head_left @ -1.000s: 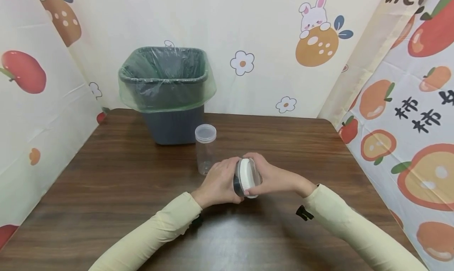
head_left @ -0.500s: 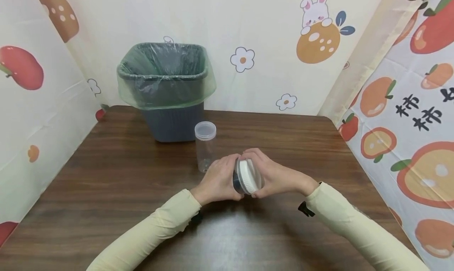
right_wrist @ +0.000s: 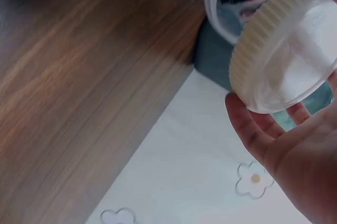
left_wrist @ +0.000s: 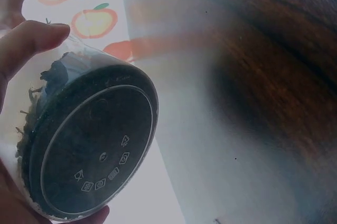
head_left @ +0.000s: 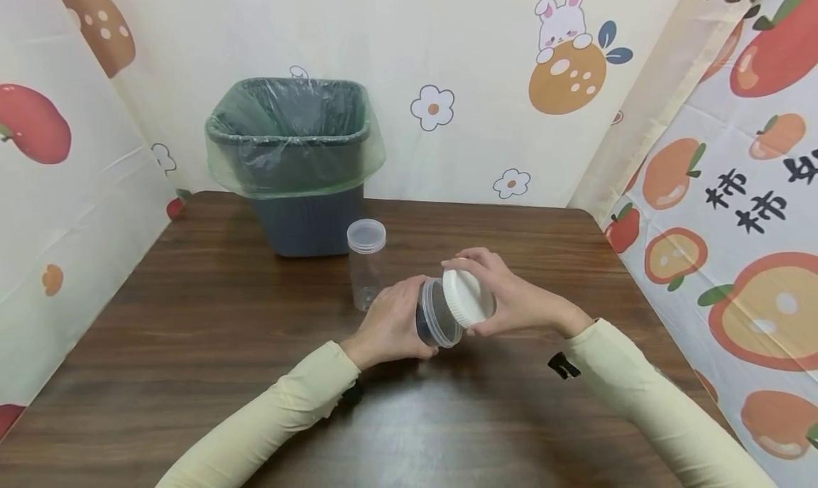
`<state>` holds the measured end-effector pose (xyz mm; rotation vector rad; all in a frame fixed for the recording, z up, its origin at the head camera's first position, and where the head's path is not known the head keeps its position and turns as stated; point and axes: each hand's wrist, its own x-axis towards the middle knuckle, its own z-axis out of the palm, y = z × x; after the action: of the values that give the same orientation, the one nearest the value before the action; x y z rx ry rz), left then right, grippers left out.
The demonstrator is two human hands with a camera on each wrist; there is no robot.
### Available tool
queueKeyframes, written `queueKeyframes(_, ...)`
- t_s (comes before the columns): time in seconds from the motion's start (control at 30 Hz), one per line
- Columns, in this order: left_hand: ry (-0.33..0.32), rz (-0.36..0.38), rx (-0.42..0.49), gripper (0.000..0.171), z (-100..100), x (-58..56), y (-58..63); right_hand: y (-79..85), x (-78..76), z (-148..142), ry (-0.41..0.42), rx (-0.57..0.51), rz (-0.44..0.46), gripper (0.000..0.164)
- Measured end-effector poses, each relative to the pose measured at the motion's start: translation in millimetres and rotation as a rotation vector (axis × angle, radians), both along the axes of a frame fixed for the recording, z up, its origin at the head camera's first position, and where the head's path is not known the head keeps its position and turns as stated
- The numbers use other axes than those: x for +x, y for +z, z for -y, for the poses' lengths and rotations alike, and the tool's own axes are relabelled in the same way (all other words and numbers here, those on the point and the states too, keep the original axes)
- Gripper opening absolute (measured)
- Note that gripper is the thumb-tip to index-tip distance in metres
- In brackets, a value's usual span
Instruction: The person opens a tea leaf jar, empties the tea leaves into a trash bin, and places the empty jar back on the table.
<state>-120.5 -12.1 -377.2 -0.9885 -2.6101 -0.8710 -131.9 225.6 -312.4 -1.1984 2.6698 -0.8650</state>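
My left hand [head_left: 390,326] grips a clear plastic jar [head_left: 439,316] that is tipped on its side, its mouth turned to the right. Dark stuff lies inside, seen through the jar's round base [left_wrist: 100,150] in the left wrist view; what it is I cannot tell. My right hand [head_left: 520,300] holds a white ribbed lid [head_left: 469,297] by its rim, between thumb and fingers. A small gap separates lid and jar mouth [right_wrist: 221,21] in the right wrist view. Upright behind my left hand is a tall clear jar [head_left: 367,268] with a translucent lid.
A dark grey bin [head_left: 313,221] lined with a green bag [head_left: 294,165] stands at the back left of the brown wooden table [head_left: 211,317]. Printed cloth [head_left: 473,154] hangs behind the table and along both sides.
My right hand has lifted the white lid off the jar and moved it up and to the right. The left hand keeps its grip on the jar in nearly the same spot.
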Motion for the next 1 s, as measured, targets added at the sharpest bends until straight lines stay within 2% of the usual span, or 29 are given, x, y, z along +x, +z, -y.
queueKeyframes(0.13, 0.009, 0.023, 0.011, 0.101, 2.7, 1.3, -1.0, -2.7, -6.8, -10.2, -0.043, 0.026, -0.03, 0.099)
queueKeyframes(0.27, 0.025, 0.038, 0.023, 0.101, 6.9, 4.2, -4.0, -9.4, -11.6, -18.0, -0.095, 0.051, 0.003, 0.103)
queueKeyframes(0.53, 0.014, 0.008, 0.041, 0.102, 5.6, 2.5, -5.0, -26.9, -22.6, -38.4, -0.186, 0.138, 0.049, 0.1)
queueKeyframes(0.77, 0.007, 0.015, 0.033, 0.101, 3.2, 1.4, -1.5, -47.3, -27.4, -48.3, -0.202, 0.24, 0.128, 0.098)
queueKeyframes(1.0, 0.005, 0.021, 0.037, 0.102, 1.8, -0.8, 0.7, -56.6, -28.8, -55.3, -0.203, 0.288, 0.181, 0.097)
